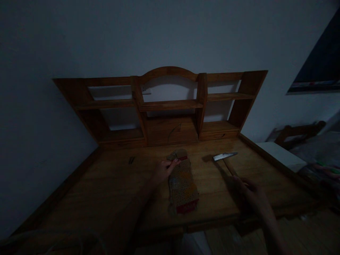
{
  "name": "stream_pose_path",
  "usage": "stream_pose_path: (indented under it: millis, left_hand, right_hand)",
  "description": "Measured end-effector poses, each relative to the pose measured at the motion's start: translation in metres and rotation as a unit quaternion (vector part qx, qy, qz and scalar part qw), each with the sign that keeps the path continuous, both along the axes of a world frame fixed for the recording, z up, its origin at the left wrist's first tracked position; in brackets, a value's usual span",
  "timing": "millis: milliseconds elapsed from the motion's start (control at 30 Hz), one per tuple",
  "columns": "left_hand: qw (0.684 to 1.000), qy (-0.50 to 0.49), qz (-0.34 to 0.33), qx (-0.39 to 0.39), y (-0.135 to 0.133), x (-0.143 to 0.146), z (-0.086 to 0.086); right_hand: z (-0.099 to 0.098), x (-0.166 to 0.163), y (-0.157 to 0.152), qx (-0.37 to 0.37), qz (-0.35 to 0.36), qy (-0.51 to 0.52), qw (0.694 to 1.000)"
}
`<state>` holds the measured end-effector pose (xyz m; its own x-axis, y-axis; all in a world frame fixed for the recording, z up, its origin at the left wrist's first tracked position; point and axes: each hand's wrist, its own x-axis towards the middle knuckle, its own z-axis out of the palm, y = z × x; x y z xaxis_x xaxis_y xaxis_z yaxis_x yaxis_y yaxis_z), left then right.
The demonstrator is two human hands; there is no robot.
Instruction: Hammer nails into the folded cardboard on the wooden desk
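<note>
My right hand (249, 191) is wrapped round the wooden handle of a hammer (225, 156). The hammer's metal head is raised a little over the desk, to the right of a worn piece of cardboard (183, 180). This cardboard lies flat, brown with red ends and a yellowish dotted middle. My left hand (164, 169) rests at its upper left part, thumb and forefinger pinched together. Something small and thin may be between those fingertips; it is too dark to make out. Two small dark slim pieces, like nails (131, 160), lie on the desk further left.
The wooden desk (111, 184) has a raised edge on each side. At its back stands a wooden shelf unit (170, 104) against the wall. To the right are a white surface (283, 156) and a wooden chair back (297, 132). The room is dim.
</note>
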<state>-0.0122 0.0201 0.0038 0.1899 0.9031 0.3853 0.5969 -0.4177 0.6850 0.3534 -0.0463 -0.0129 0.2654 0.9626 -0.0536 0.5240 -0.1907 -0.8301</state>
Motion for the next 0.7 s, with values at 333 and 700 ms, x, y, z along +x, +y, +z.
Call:
stream_pose_path:
  millis: [333, 700]
  left_hand:
    - [0.999, -0.010, 0.023, 0.041, 0.0010, -0.0019, -0.0008]
    - [0.998, 0.039, -0.001, 0.040, 0.0025, -0.0008, -0.0030]
  right_hand:
    - [-0.0006, -0.0004, 0.0008, 0.000, -0.010, 0.005, 1.000]
    - [-0.0063, 0.0030, 0.0008, 0.013, 0.010, -0.003, 1.000]
